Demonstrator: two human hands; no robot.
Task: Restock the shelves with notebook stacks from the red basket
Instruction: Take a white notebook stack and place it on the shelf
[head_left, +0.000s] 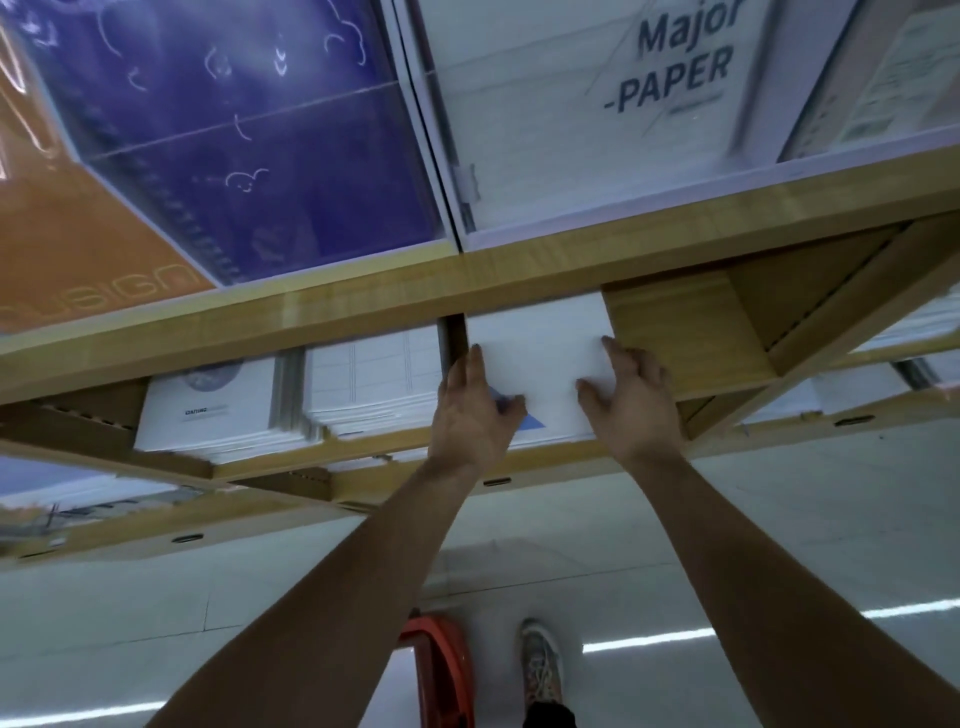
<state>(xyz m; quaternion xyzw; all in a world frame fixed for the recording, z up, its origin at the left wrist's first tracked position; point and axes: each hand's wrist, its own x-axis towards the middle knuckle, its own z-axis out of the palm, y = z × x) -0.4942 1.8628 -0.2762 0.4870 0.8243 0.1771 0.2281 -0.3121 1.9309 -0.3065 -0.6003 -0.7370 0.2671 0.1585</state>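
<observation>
the left hand (475, 410) and the right hand (631, 400) are both resting on a white notebook stack (540, 353), one at each near corner. the left hand is lying along the stack's left edge with its fingers stretched almost straight and its thumb laid across the top cover, just above a small blue triangle printed there. the right hand is mirroring it on the right edge, fingers reaching forward and nearly straight, thumb pressing down on the cover. neither hand is curling round the stack, though i cannot tell whether any fingertip is hooking under it. the stack is sitting between the hands in a lower compartment of the wooden shelf (363, 306), its far end going in under the shelf board above the hands.

just left of the left hand, across a narrow gap, a ruled white stack (374, 379) is lying in the same compartment, and further left another white stack (208, 410) with a round bluish print is sitting beside it. above the hands, on the upper shelf, a white pad (571, 130) reading "major -paper" is lying behind clear dividers, with a purple spiral notebook (249, 130) to its left and an orange cover (78, 249) further left.

below the hands, between the forearms, the red basket (441, 670) is standing on the pale floor (779, 545), just beside a shoe (540, 665).
</observation>
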